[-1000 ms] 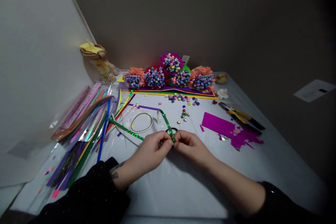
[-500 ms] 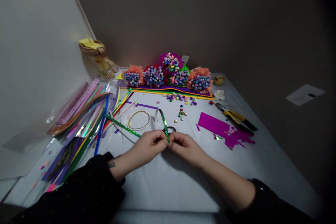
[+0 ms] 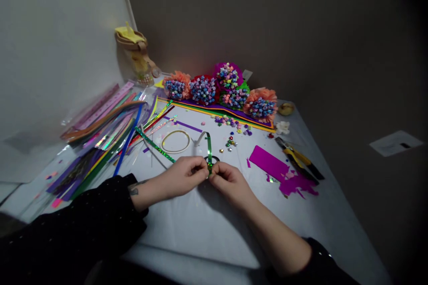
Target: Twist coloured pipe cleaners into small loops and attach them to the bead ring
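The left hand [image 3: 190,173], forearm angled in from the left, pinches a shiny green strip [image 3: 209,144] that arches up above the table [image 3: 200,231], near its middle. The right hand [image 3: 230,182], fingers curled, pinches it too, fingertips close to the left's. Far right, a white card [image 3: 391,143] bears a dark mark too small to read.

Green strip [image 3: 209,146] is gleaming like glossy foil; magenta sheet [image 3: 269,161] is looking matt, papery; clear packaging [image 3: 104,141] is glinting, plastic; pliers' grips [image 3: 303,158] are looking plastic.

Dim lt., soft shadow by R hand [image 3: 232,183]
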`<state>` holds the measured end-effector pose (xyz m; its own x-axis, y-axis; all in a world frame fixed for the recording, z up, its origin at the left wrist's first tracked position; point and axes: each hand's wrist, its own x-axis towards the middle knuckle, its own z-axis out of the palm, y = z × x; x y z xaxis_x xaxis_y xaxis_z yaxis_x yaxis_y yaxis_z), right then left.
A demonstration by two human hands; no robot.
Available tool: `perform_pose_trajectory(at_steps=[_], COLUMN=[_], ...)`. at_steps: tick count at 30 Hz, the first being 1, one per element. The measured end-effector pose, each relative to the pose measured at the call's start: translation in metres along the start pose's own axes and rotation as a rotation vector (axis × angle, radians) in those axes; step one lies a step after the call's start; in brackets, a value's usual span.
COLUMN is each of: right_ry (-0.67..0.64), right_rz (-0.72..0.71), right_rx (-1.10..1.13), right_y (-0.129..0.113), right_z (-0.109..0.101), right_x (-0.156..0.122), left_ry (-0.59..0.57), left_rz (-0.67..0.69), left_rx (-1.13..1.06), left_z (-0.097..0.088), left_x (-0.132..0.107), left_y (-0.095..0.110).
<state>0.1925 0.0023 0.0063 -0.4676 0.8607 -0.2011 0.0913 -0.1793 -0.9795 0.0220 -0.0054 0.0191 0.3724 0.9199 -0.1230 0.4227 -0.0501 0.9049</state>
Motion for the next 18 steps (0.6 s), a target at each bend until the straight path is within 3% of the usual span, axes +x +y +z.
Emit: perform_pose_trajectory(at_steps=[10, 18], right_ry=[-0.04, 0.024], right_rz=[0.021, 0.072], right_rx=[0.004, 0.06], right_y=[0.0032, -0.0031], right_z=[-0.0004, -0.0091], right_x=[-0.0019, -0.006], left_ry=[-0.026, -0.006], left_rz=[0.053, -0.025], left_rx=[0.013, -0.119], left_z=[0.001, -0.0008], left_x=[-0.0006, -0.0006], left_y=[0.0015, 0.0021])
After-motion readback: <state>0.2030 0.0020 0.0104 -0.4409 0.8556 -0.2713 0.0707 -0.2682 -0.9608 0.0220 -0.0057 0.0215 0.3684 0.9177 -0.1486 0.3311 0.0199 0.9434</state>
